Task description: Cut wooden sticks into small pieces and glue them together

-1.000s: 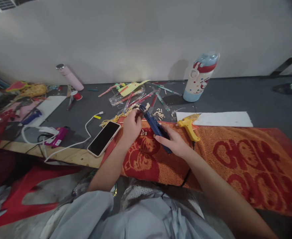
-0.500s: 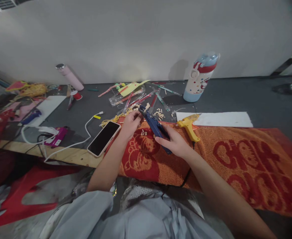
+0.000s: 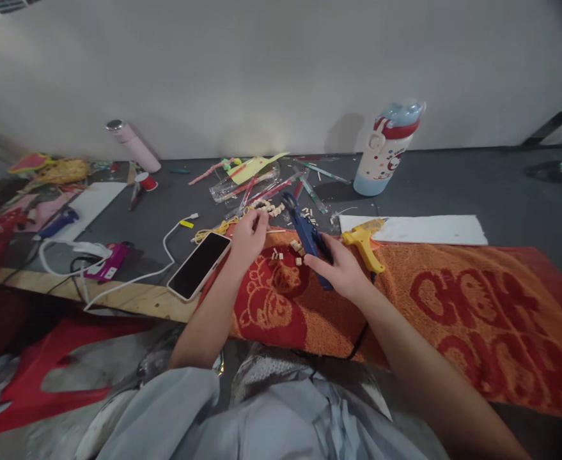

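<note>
My right hand (image 3: 341,268) grips a blue glue gun (image 3: 305,232) over an orange and red towel (image 3: 434,306), nozzle pointing away toward the table's middle. My left hand (image 3: 248,235) is curled at the towel's far left edge, fingertips pinched near small wooden pieces (image 3: 267,207); what it holds is too small to make out. More small wooden bits (image 3: 286,253) lie on the towel between both hands. A yellow glue gun (image 3: 363,243) lies just right of my right hand.
A phone (image 3: 199,265) with a white cable (image 3: 165,239) lies left of my left hand. Straws and sticks (image 3: 271,182) are scattered behind. A blue and white bottle (image 3: 385,150), a pink flask (image 3: 132,147), a white strip (image 3: 415,229) and clutter at far left (image 3: 45,204) surround the work spot.
The blue glue gun and my right hand shifted right and slightly away from my left hand. The left hand drew back a little from the nozzle, leaving the wooden pieces visible.
</note>
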`<state>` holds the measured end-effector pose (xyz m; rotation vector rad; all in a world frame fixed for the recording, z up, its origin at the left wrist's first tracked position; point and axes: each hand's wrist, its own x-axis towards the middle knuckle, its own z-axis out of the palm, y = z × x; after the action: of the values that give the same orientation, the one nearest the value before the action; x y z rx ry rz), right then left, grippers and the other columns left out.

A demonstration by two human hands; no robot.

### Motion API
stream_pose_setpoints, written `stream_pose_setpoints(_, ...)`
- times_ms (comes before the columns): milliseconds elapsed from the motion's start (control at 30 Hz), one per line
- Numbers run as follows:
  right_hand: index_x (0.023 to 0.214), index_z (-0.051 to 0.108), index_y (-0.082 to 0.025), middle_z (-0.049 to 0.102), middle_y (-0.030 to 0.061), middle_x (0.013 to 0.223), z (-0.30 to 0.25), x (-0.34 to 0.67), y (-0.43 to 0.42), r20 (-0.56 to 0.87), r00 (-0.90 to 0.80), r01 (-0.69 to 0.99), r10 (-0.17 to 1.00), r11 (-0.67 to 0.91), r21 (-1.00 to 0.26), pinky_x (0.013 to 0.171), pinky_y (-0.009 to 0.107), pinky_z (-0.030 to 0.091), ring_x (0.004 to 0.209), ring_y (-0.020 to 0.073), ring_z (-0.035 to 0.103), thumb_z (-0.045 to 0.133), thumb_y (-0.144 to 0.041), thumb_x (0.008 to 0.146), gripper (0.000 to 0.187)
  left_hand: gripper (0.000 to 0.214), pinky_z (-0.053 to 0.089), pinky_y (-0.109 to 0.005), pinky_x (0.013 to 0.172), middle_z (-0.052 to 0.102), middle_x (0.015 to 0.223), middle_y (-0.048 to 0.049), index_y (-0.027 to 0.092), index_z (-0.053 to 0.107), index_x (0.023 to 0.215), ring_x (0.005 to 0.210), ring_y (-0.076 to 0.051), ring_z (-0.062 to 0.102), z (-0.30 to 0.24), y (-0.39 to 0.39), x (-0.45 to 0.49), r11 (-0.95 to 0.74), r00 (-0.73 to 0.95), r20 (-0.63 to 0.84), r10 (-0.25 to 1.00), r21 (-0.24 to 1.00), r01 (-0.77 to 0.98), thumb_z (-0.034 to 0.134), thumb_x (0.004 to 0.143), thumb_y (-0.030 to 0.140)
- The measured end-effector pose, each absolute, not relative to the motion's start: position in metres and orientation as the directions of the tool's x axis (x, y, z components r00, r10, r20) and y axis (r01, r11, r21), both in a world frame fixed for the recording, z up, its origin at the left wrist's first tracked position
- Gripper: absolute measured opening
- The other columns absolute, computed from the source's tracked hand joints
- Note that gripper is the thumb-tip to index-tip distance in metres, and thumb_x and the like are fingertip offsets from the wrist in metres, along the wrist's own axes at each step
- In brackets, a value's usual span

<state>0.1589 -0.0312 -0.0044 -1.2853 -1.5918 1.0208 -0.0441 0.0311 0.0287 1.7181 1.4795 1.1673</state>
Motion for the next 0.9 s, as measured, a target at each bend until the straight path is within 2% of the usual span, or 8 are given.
stream_pose_setpoints(100,0.109,0.062,-0.019,0.069,0.012,0.113,-0.01,0.16,-0.028,0.095,-0.076,0.225,0.993,0.109,-0.968,0.097,0.046,0.048,0.112,0.0332,0.062,0.062,-0.061,0.08,0.052,0.031,0.039,-0.03,0.068,0.06,0.073,-0.0037,0.02,0.054,0.078,0.071,-0.016,0.055,0.027,0.027,-0.045,-0.356,0.066,0.443,0.894,0.613,0.705,0.041,0.097,0.04)
stream_pose_setpoints(200,0.108,0.062,-0.019,0.07,0.0112,0.112,-0.011,0.159,-0.027,0.076,-0.063,0.16,0.995,0.085,-0.983,0.098,0.046,0.048,0.11,0.0321,0.062,0.064,-0.062,0.078,0.052,0.037,0.037,-0.032,0.069,0.055,0.067,-0.0035,0.021,0.044,0.068,0.068,-0.018,0.052,0.026,0.024,-0.044,-0.4,0.149,0.521,0.841,0.412,0.819,0.038,0.098,0.043)
stream_pose_setpoints(367,0.112,0.061,-0.018,0.07,0.0113,0.114,-0.009,0.156,-0.029,0.069,-0.099,0.082,0.993,0.077,-0.994,0.1,0.044,0.046,0.111,0.0303,0.063,0.065,-0.059,0.079,0.052,0.042,0.032,-0.032,0.065,0.05,0.06,-0.0023,0.022,0.037,0.06,0.064,-0.018,0.048,0.028,0.021,-0.041,-0.364,0.182,0.543,0.82,0.249,0.897,0.042,0.096,0.042)
stream_pose_setpoints(567,0.111,0.061,-0.018,0.07,0.0117,0.115,-0.009,0.156,-0.03,0.068,-0.094,0.089,0.993,0.077,-0.993,0.1,0.044,0.046,0.113,0.0304,0.061,0.065,-0.058,0.079,0.051,0.041,0.029,-0.032,0.063,0.053,0.061,-0.0031,0.021,0.041,0.058,0.065,-0.018,0.049,0.03,0.018,-0.04,-0.315,0.176,0.529,0.83,0.184,0.931,0.047,0.093,0.041)
stream_pose_setpoints(900,0.11,0.06,-0.018,0.07,0.01,0.103,-0.007,0.155,-0.031,0.057,-0.099,0.133,0.993,0.07,-0.989,0.091,0.043,0.049,0.099,0.0278,0.063,0.063,-0.054,0.08,0.047,0.045,0.02,-0.031,0.059,0.045,0.056,-0.0023,0.02,0.034,0.055,0.06,-0.017,0.043,0.031,0.016,-0.039,-0.323,0.149,0.515,0.844,0.267,0.908,0.049,0.092,0.042)
